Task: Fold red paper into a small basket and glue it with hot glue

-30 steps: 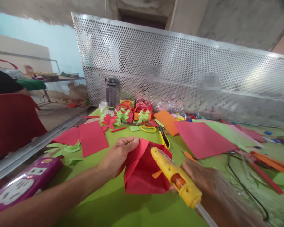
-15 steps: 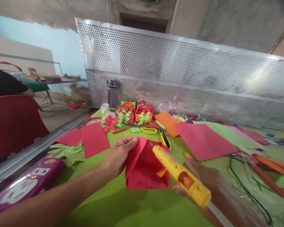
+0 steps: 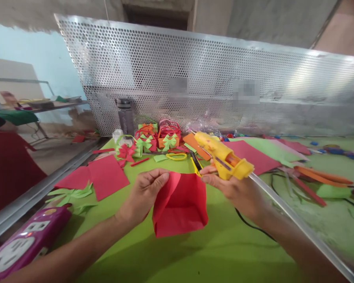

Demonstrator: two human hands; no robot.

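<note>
A red folded paper bag [image 3: 179, 220], its mouth gaping toward me, is held over the green tabletop [image 3: 200, 263]. My left hand [image 3: 143, 194] pinches its upper left edge, thumb on top. My right hand [image 3: 238, 192] holds a yellow hot glue gun [image 3: 221, 153], nozzle toward the far left and a clear glue stick [image 3: 283, 212] trailing from its back. The thumb and a finger of that hand also reach the bag's upper right corner. Just beyond the bag lies a yellow-and-black cutter [image 3: 196, 162], partly covered by the right hand.
Behind stand small decorated paper bags [image 3: 169, 135], paper bows [image 3: 126, 152] and a grey bottle [image 3: 125, 118] before a perforated metal panel [image 3: 153, 67]. Red sheets [image 3: 107, 177] and a purple power strip [image 3: 32, 232] are at left. More coloured paper [image 3: 250, 155] and a black cord [image 3: 253, 225] lie right.
The glue gun has swung up and away from the bag's mouth, its side now turned to me. My right fingers have come to the bag's right corner. The view has shifted right.
</note>
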